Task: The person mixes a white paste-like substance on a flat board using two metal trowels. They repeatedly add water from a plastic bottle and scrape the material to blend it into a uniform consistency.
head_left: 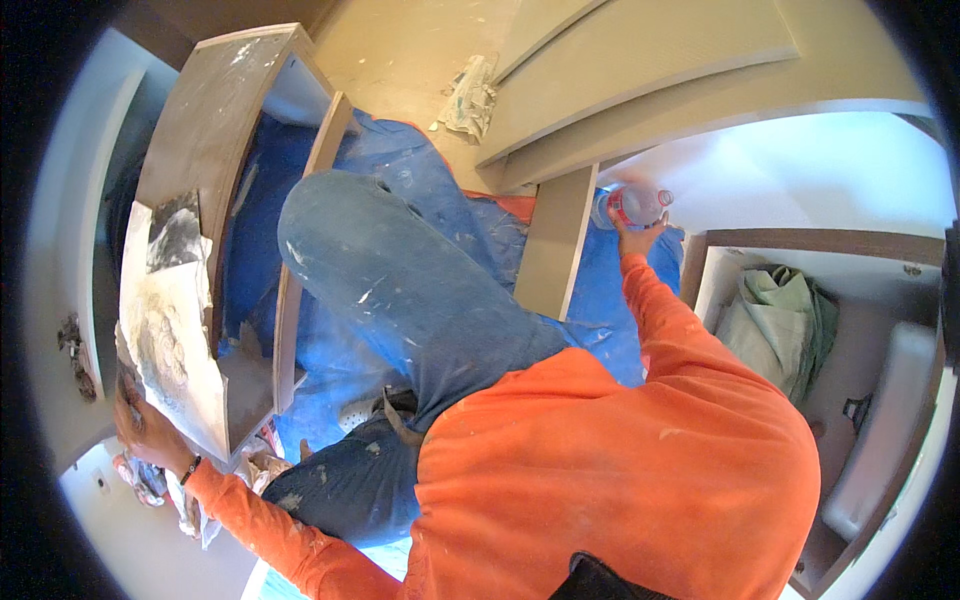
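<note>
At the upper right, my right hand [639, 238] is wrapped around a clear plastic bottle [641, 205] with a red label. The bottle lies tilted, its uncapped mouth pointing right, close to a white panel. At the lower left, my left hand [154, 439] grips the near edge of a stiff torn sheet [174, 330], stained and pale with a dark picture patch at its far end. Some of the left fingers are hidden in shadow. The sheet rests against an open wooden cabinet box [202, 112]. My bent knee [330, 217], in paint-spotted jeans, comes between the hands.
A blue tarp [420, 165] covers the floor. A loose board [551, 240] stands left of the bottle. At right, an open cabinet [814, 238] holds folded grey-green cloth [780, 322] and a long white object [881, 435]. Crumpled paper [471, 97] lies beyond the tarp; more litter [142, 480] sits below my left hand.
</note>
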Tool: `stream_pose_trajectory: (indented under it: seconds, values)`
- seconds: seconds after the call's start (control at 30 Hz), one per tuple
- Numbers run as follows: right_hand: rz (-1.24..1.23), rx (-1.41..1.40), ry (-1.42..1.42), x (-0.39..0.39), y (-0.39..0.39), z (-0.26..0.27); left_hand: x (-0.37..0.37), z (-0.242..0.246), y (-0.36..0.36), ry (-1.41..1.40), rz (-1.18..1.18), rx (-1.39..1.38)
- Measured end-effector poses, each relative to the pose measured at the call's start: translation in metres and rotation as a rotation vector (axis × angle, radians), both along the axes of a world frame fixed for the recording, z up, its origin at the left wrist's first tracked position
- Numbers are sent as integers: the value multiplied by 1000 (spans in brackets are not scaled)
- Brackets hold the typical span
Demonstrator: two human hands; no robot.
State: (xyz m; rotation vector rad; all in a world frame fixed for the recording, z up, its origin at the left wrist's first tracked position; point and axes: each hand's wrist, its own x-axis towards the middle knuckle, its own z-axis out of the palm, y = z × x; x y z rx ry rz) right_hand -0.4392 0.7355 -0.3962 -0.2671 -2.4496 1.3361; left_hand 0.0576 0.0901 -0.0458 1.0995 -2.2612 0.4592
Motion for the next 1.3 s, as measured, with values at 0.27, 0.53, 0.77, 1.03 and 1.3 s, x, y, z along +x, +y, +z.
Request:
stream_pose_trajectory:
  seconds: [0.27, 0.53, 0.77, 1.03, 1.3]
  values:
    - [-143, 171, -166, -31, 12, -4, -7, -9, -2, 2, -9, -53]
    - [182, 356, 75, 29, 30, 85, 34, -18, -27, 100, -108, -62]
    - [826, 83, 423, 58, -38, 262, 15, -7, -1, 140, -53, -143]
    - [1488, -700, 276, 67, -218, 423, 25, 5, 3, 359, -51, -153]
    - [1920, -900, -399, 125, -395, 480, 35, -4, -6, 543, -114, -50]
